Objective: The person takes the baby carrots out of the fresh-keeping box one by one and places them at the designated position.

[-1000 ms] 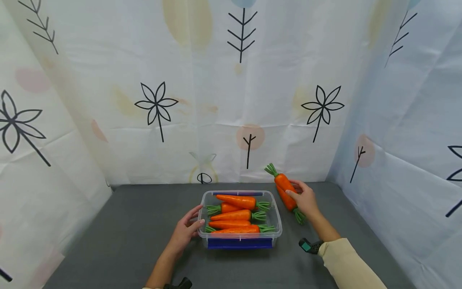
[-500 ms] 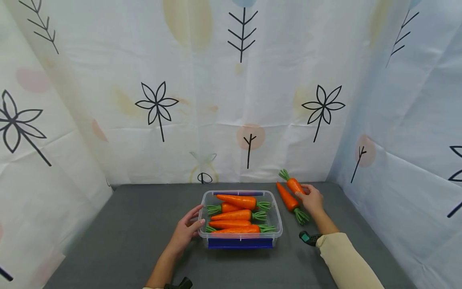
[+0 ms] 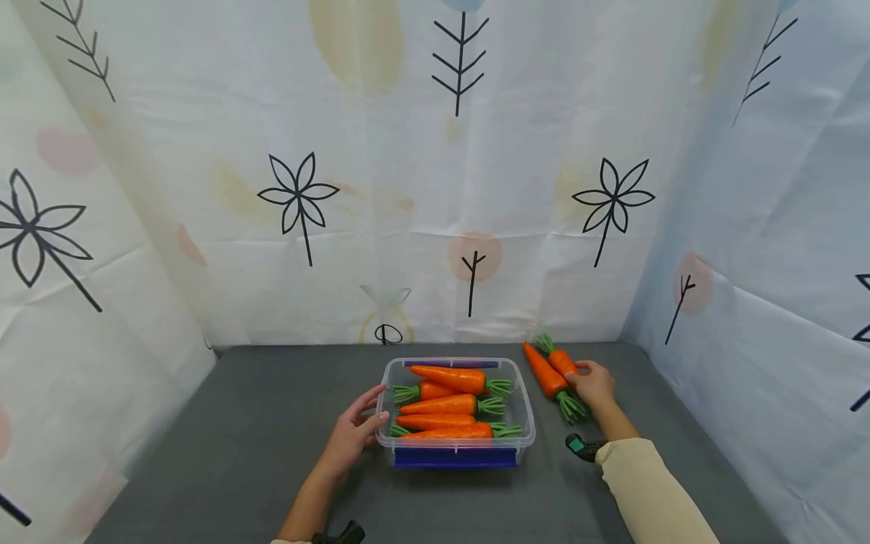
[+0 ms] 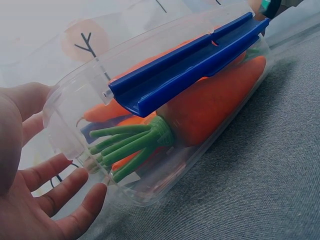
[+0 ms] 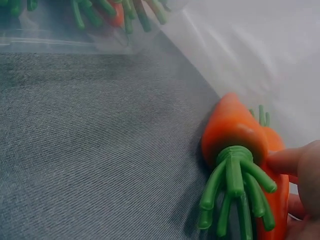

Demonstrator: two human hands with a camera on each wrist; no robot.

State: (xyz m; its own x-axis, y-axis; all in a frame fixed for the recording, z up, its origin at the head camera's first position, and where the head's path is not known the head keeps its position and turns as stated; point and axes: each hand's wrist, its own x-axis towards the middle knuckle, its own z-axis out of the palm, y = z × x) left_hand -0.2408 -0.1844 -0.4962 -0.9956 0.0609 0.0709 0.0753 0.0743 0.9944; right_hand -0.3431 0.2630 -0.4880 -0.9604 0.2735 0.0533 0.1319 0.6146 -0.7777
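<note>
A clear plastic box (image 3: 457, 446) with blue clips holds several orange toy carrots (image 3: 442, 405) with green tops. My left hand (image 3: 350, 436) rests against the box's left end; in the left wrist view its fingers (image 4: 82, 210) are spread and fairly straight along the wall. Right of the box, my right hand (image 3: 594, 387) holds a carrot (image 3: 562, 362) by its orange body, green top pointing away. Beside it on the table lies another carrot (image 3: 544, 371), its top toward me. In the right wrist view this loose carrot (image 5: 235, 127) partly covers the held carrot (image 5: 275, 200).
The dark grey table (image 3: 272, 423) carries the box and carrots. White printed cloth (image 3: 408, 249) hangs at the back and both sides, close behind the carrots on the right. A blue clip (image 4: 185, 67) juts out from the box's front.
My right hand has drawn its carrot off the other one, to the right, then lowered it beside that carrot, which stays on the table. The left hand stays at the box.
</note>
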